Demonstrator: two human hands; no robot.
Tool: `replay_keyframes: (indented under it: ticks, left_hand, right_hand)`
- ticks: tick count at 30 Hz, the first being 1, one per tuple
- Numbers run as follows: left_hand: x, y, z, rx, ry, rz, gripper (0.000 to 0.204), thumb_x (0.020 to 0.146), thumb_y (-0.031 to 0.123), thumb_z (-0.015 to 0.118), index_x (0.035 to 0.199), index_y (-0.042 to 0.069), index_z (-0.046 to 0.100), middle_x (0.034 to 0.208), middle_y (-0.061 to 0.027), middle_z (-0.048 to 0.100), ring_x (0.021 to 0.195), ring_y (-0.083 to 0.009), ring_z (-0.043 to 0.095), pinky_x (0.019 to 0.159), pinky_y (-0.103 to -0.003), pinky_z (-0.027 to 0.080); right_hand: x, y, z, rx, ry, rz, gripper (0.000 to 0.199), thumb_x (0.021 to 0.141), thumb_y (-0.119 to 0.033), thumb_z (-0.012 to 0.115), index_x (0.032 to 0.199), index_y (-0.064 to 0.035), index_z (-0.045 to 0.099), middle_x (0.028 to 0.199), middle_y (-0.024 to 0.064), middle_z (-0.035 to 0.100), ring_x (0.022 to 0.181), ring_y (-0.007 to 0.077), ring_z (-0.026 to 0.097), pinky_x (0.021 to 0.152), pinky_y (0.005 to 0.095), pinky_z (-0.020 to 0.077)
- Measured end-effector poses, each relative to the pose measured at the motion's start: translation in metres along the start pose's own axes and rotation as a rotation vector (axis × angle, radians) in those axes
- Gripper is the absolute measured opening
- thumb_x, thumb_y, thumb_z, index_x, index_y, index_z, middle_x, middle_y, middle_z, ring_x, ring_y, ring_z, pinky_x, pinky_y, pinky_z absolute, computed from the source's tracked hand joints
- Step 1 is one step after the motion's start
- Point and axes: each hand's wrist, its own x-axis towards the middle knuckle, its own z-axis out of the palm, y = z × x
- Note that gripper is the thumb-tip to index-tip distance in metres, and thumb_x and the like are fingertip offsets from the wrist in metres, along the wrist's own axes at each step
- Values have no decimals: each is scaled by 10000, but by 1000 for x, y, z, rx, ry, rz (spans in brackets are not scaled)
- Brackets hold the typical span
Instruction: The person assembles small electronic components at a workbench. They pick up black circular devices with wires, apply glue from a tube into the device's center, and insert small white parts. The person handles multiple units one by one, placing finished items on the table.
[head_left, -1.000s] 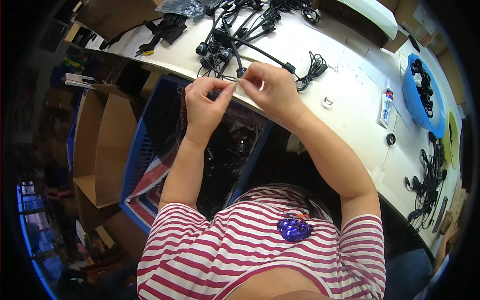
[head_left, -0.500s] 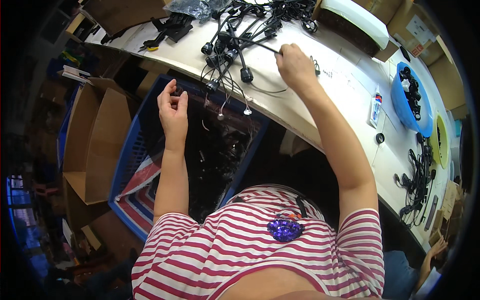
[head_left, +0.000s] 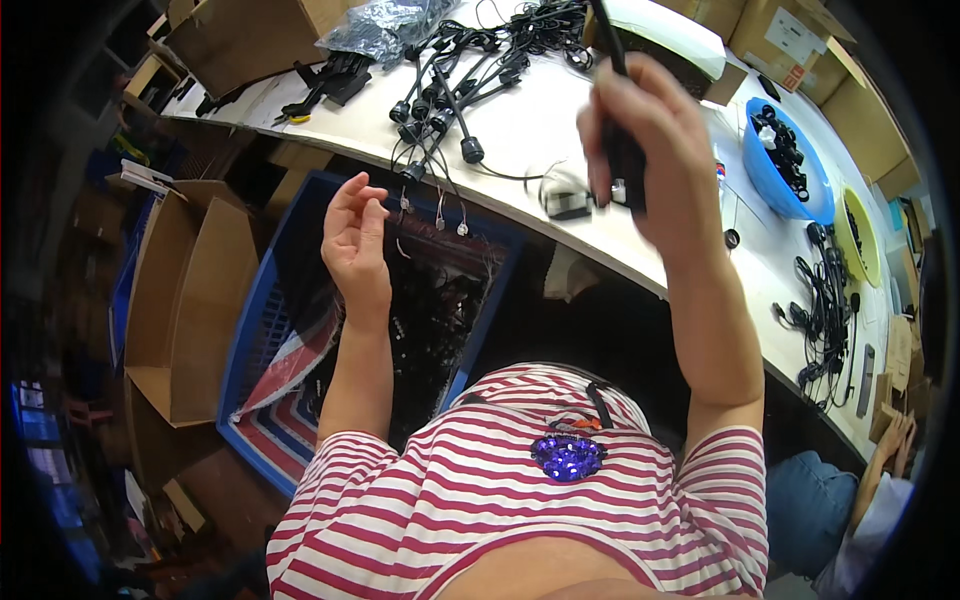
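My right hand (head_left: 665, 140) is raised over the worktable, its fingers wrapped round a black rod-like cord piece (head_left: 608, 35). Motion blurs its lower end, where small silvery parts and a thin wire loop show below the fingers. My left hand (head_left: 358, 245) hovers above the blue crate, fingers loosely bent and apart, with nothing visible in it. Beside it, at the table edge, lies a pile of black cord pieces with round black heads (head_left: 472, 150). Thin wires with small metal ends (head_left: 462, 229) hang from the pile over the edge.
Under the table edge stands the blue crate (head_left: 240, 345), holding dark small parts and a striped sheet. Cardboard boxes (head_left: 190, 290) stand left. On the table (head_left: 530, 140) are a blue basin (head_left: 815, 205), a yellow-green basin (head_left: 868, 268) and black cables (head_left: 825, 320). Another person's hands (head_left: 895, 437) show far right.
My right hand has risen and moved right, lifting the black cord piece off the pile. My left hand has shifted slightly right and down. The view has turned a little.
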Motion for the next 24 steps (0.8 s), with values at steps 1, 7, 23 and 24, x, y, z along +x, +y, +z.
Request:
replay_keyframes:
  ticks: [1,7,23,24]
  left_hand:
    - [-4,8,5,-79,-33,-11,272,878,26,486,1144,-30,492,957,-72,576,790,-83,493,764,-201,397]
    - [-31,26,45,-429,-332,-236,401,946,274,396,1221,-16,424,1051,-137,589,938,-157,557,836,-265,418]
    - [-99,21,114,-941,-437,-511,536,839,451,504,1188,58,405,855,-56,483,705,-135,430,681,-271,371]
    - [-100,19,115,-918,-434,-487,535,834,447,516,1184,57,405,855,-57,482,706,-133,430,678,-266,370]
  right_hand:
    - [-20,1,-3,9,-28,87,210,853,-224,502,838,-15,493,604,40,511,450,74,457,408,177,356]
    - [-122,61,-32,-29,-61,313,110,853,-125,494,847,-15,503,633,4,494,558,60,456,512,196,367]
    - [-252,152,-95,-715,-50,222,265,823,-97,571,1074,-30,518,826,71,575,679,173,552,598,274,441]
    - [-260,171,-104,-756,-49,143,258,823,-101,574,1064,-23,530,822,108,585,707,224,578,617,297,455]
